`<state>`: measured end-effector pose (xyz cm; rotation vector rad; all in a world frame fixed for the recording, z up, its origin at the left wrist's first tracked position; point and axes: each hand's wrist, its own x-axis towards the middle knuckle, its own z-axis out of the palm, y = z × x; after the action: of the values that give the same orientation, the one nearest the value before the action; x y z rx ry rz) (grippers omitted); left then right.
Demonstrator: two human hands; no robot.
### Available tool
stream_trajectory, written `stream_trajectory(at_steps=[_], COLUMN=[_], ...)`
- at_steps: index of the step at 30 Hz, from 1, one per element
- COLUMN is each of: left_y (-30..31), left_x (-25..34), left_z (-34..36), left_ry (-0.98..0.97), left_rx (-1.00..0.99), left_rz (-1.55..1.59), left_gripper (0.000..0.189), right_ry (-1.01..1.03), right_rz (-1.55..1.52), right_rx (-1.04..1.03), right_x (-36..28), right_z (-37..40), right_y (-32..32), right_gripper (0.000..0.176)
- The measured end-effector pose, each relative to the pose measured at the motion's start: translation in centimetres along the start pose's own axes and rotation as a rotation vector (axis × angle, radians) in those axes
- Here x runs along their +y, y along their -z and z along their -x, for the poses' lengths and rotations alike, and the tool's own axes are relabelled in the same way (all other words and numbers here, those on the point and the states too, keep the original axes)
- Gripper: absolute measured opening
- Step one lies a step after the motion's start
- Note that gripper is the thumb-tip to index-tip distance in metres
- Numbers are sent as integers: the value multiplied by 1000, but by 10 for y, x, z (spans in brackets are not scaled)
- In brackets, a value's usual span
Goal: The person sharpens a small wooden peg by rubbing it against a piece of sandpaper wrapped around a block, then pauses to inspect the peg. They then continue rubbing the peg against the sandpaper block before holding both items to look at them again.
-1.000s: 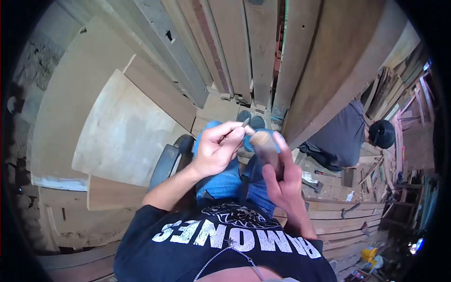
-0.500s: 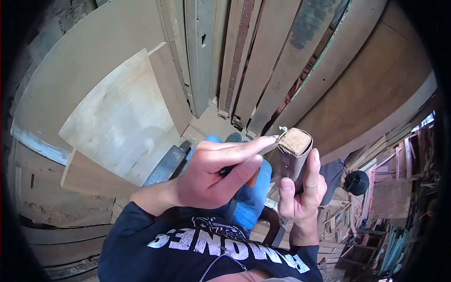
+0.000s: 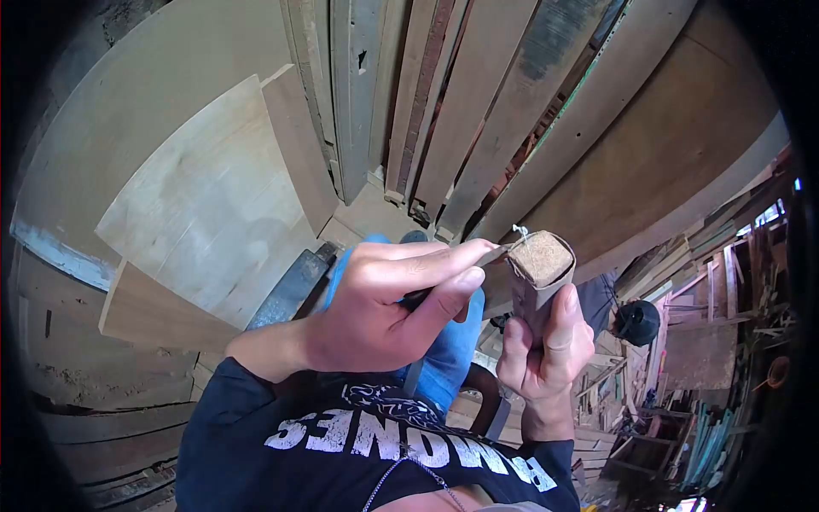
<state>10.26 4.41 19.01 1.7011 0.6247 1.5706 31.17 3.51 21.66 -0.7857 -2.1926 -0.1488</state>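
While the right hand [image 3: 550, 354] grips a squared block [image 3: 543, 258] between thumb and fingers, the left hand [image 3: 375, 311] pinches a thin, pointed tool [image 3: 493, 255] with its thumb against the fingers. The block stands roughly upright in front of the person, right of the middle of the scene, its rough tan end facing up. A thin grey-brown wrap [image 3: 533, 300] encloses its sides, with a gap along the right edge of the top. The tool's tip meets the left edge of the block's top, where a pale, curled strand [image 3: 520, 229] sticks up; whether the tip is under the wrap cannot be told.

Below the hands are blue jeans [image 3: 445, 363] and, nearer, a dark shirt [image 3: 367, 461] with white lettering and a chain [image 3: 388, 474] over it. On the left, a pale panel [image 3: 205, 200] leans among larger brown boards, near a dark, blocky object [image 3: 287, 292]. Long planks [image 3: 486, 111] stand side by side on the far side. To the right, beyond the block, is another person in a dark cap [image 3: 638, 322], near scattered wood pieces [image 3: 607, 371].
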Motion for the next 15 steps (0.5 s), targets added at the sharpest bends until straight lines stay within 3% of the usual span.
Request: stream_trajectory(at_steps=[11, 15], left_y=[5, 1], left_x=[-26, -42], left_z=[-2, -5], left_ry=[-45, -131], left_rx=[88, 210], left_rz=[-108, -177], left_gripper=[29, 27], right_ry=[33, 101], right_rz=[97, 138], right_rx=[-16, -7], right_x=[14, 33], right_z=[-15, -21], right_y=[-24, -39], right_gripper=[71, 66])
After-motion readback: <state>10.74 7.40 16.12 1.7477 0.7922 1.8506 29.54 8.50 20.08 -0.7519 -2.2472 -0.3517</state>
